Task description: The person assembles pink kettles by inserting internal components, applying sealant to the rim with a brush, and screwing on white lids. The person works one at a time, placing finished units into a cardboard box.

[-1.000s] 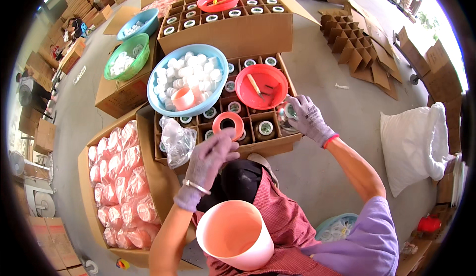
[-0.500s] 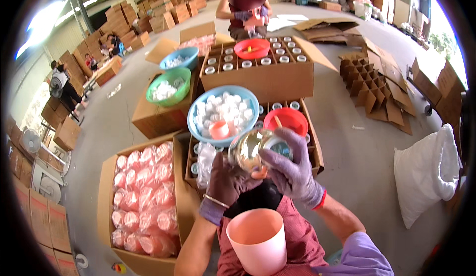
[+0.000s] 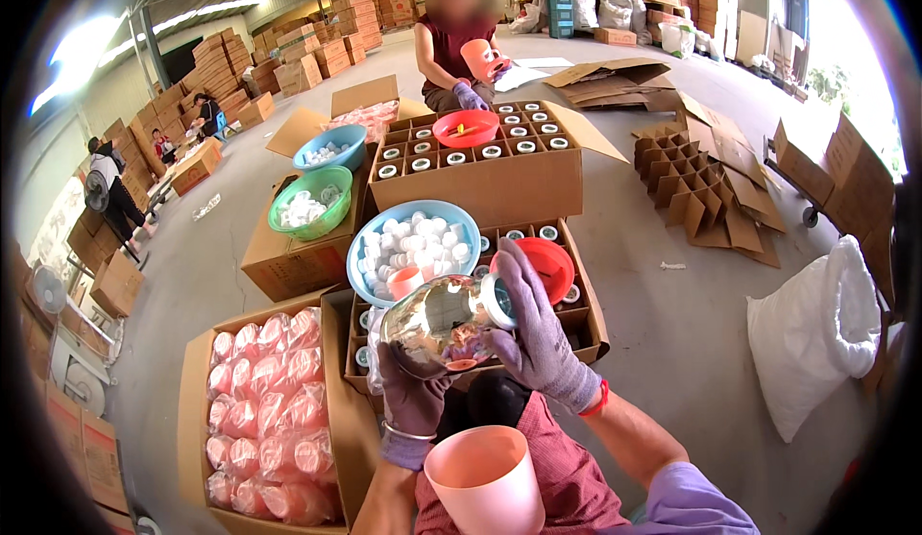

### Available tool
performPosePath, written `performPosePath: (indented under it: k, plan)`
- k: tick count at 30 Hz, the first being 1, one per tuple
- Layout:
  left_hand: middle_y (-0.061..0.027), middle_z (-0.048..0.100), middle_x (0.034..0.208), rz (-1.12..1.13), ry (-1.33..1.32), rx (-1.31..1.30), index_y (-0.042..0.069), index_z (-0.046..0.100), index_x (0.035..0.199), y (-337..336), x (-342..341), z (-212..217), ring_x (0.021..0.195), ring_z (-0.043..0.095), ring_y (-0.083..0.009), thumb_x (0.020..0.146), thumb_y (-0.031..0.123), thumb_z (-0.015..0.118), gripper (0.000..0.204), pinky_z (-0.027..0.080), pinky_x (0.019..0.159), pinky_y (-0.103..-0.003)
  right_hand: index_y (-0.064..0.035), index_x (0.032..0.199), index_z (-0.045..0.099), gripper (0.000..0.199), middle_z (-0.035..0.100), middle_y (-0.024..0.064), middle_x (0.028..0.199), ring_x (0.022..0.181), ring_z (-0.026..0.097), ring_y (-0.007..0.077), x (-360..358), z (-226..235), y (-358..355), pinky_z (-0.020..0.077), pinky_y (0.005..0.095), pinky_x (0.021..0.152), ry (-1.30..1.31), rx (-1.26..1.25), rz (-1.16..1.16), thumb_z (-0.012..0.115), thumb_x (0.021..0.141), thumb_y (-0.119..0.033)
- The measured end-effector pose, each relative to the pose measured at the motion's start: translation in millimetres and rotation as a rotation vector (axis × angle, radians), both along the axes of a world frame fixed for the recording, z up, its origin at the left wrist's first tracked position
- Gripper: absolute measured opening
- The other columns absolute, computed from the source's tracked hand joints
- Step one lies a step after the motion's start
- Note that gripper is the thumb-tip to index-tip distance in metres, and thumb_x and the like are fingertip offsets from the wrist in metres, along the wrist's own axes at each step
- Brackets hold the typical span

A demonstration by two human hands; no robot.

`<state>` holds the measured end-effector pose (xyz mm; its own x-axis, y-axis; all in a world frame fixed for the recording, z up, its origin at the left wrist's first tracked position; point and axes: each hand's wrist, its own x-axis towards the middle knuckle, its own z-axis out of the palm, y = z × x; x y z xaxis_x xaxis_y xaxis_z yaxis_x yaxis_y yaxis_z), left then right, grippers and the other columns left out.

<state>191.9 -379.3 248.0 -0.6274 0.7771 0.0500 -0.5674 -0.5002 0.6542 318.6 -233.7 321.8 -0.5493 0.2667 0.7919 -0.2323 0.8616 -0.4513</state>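
A shiny silvered glass flask (image 3: 434,326) lies tilted between my gloved hands, its white-rimmed mouth toward the right. My left hand (image 3: 413,408) holds its rounded body from below, fingers partly hidden behind it. My right hand (image 3: 545,348) is closed around the mouth end, with the thumb low on the neck. Upright on my lap stands an open pink plastic cup (image 3: 485,482). Just beyond the flask, a blue basin (image 3: 469,232) holds white caps and a small pink part. A red bowl (image 3: 557,268) is behind my right hand.
Under the basin is a divided carton (image 3: 597,328) of flasks. At left stands a carton of wrapped pink cups (image 3: 274,396). A green bowl (image 3: 336,210) and another blue bowl (image 3: 353,141) sit beyond. Across, a co-worker holds a pink jug (image 3: 480,60). A white sack (image 3: 807,343) stands right.
The flask has come nearer and turned, showing more of its body, with its mouth toward the right. My view has tilted up slightly. The co-worker has lowered one hand to the far carton.
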Motion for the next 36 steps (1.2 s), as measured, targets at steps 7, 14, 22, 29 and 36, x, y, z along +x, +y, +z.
performPosePath:
  k: [7,14,22,29,36]
  plan:
    - [-0.0111,0.047,0.142,-0.084,-0.074,-0.050,0.015,0.034,0.146,-11.9,5.2,8.7,0.123,0.055,-0.0333,0.096,0.061,0.037,0.069,0.053,0.095,-0.052,0.0006,0.141,0.042,0.069,0.035,0.0266,0.146,0.134,0.038,0.0444,1.5,-12.1,-5.2,0.0319,0.0468,0.111,0.079,0.131,0.013,0.070,0.082,-0.022]
    - [-0.0122,0.041,0.148,-0.291,-0.232,0.049,0.015,0.035,0.148,-31.4,-21.6,-16.3,0.129,0.048,-0.0388,0.095,0.058,0.042,0.068,0.051,0.097,-0.055,0.0003,0.145,0.040,0.056,0.033,0.0248,0.151,0.143,0.029,0.0354,10.2,-4.1,15.5,0.0212,0.0421,0.117,-0.118,-0.213,0.490,0.055,0.096,-0.023]
    - [-0.0136,0.054,0.135,-0.135,0.385,-0.274,0.002,0.048,0.135,-89.6,-60.9,-41.8,0.125,0.051,-0.0289,0.096,0.035,0.051,0.051,0.035,0.109,-0.045,0.0080,0.127,0.048,0.044,0.060,0.0275,0.105,0.093,0.062,0.0376,-39.0,227.3,72.6,0.0505,0.0416,0.080,0.376,0.243,-0.125,0.060,0.094,-0.019]
    - [-0.0106,0.059,0.130,-0.355,0.022,-0.281,0.002,0.046,0.137,-111.6,-63.1,-29.3,0.121,0.056,-0.0238,0.097,0.040,0.053,0.056,0.042,0.105,-0.040,0.0044,0.147,0.025,0.076,0.038,0.0223,0.144,0.135,0.040,0.0327,120.2,-5.9,-45.4,0.0359,0.0425,0.109,-0.461,-0.558,0.411,0.065,0.091,-0.028]
    - [-0.0111,0.054,0.135,-0.263,0.455,-0.485,0.002,0.041,0.141,-144.5,-64.8,-23.2,0.123,0.053,-0.0220,0.091,0.037,0.060,0.065,0.042,0.105,-0.036,0.0014,0.144,0.035,0.083,0.031,0.0277,0.147,0.135,0.037,0.0409,162.9,-99.6,-148.6,0.0340,0.0450,0.110,-0.521,-0.392,0.284,0.076,0.082,-0.034]
